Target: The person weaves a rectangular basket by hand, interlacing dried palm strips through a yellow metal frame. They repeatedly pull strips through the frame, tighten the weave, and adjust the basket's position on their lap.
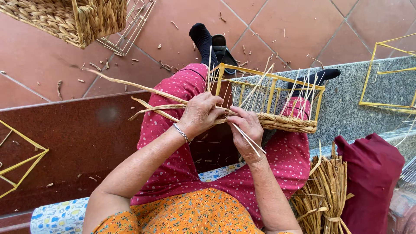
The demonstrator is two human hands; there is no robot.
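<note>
**A basket is woven on the lap**

The yellow wire basket frame [271,93] is rested on the knees. Flat straw strands [151,107] are pinched by the left hand [200,113]. Thin pale sticks [248,138] are gripped by the right hand [247,130].

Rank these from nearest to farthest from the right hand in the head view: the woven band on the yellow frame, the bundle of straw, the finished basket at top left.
Measured from the right hand:
1. Woven band on the yellow frame, touching the hand, just to its right.
2. Bundle of straw, lower right beside the dark red cloth.
3. Finished basket, far top left, past the left hand.
</note>
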